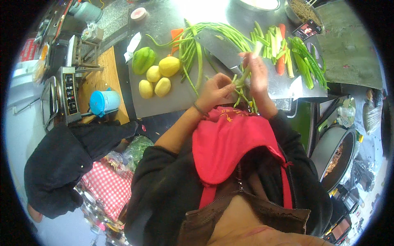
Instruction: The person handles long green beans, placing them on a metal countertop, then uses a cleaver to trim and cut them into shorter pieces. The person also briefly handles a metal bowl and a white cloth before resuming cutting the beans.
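My left hand [217,89] pinches one end of a few green stalks [243,79], probably long beans, just in front of my apron. My right hand [258,72], slightly blurred, grips the same stalks, with the fingers pointing away from me. Thin green ends hang below both hands. Beyond them, a broad cleaver blade [217,46] lies on the metal table [172,106]. A large heap of yardlong beans [192,50] curves around the cleaver's far side. To the left are several peeled potatoes [154,73] and a ridged green vegetable [143,60].
Right of my hands lie cut green stalks [272,43], carrots [280,63] and long green peppers [307,66]. A phone [307,29] leans against a filled bowl [303,12]. At left, a person in a dark sleeve [58,166] stands near a blue lidded bucket [104,101].
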Tool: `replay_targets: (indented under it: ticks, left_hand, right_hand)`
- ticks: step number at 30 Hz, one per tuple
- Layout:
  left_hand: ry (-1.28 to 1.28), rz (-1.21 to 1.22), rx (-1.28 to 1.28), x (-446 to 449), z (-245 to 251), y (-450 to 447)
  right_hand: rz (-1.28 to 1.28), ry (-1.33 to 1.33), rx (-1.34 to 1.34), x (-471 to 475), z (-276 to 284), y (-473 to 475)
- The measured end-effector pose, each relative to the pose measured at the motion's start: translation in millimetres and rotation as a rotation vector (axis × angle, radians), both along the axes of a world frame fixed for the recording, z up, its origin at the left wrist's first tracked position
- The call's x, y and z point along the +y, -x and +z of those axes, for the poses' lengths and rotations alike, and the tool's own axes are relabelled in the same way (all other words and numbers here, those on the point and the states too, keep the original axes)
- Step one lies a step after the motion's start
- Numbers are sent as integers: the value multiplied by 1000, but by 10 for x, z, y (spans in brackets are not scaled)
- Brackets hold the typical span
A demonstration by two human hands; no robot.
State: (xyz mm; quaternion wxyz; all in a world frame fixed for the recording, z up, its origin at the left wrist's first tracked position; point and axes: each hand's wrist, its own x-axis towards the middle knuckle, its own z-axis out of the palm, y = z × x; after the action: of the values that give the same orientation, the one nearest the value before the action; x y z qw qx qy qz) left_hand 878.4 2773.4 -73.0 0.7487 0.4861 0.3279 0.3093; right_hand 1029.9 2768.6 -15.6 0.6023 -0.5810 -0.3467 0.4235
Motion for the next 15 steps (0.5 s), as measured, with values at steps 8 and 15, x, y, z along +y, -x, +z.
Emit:
replay_targets:
  ticks: [8,15]
  left_hand:
    - [-907,109,855,218,-383,413]
    - [-1086,106,960,220,-119,343]
  right_hand:
    - [-341,-118,359,37,-112,-440]
    - [-154,-89,213,-78,-128,-533]
